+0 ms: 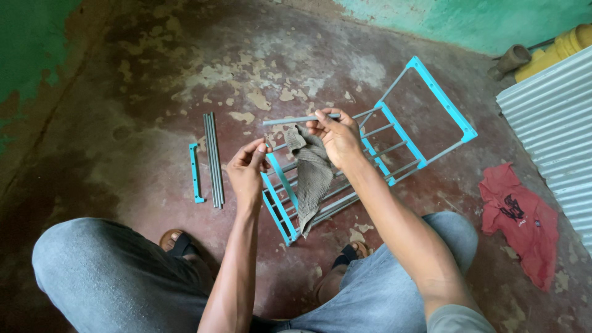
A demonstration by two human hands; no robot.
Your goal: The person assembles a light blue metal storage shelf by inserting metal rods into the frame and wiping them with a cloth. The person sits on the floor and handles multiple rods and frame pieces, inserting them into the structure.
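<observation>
Your right hand (pixel 336 132) grips a grey rod (pixel 296 120) and rag (pixel 311 172) above the rack (pixel 394 145); your left hand (pixel 250 163), fingers pinched empty, should steady the rod's free end for wiping.

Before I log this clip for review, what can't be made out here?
Head view only:
- Left hand: fingertips pinched, anything held too small to tell.
- Rack: middle rods hidden behind grey cloth and right hand.
- Yellow object: cut off by top-right edge.
- Feet: mostly hidden under knees.

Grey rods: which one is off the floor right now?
The grey rod in the right hand, held level beside the grey rag. The spare rods lie bundled on the floor.
</observation>
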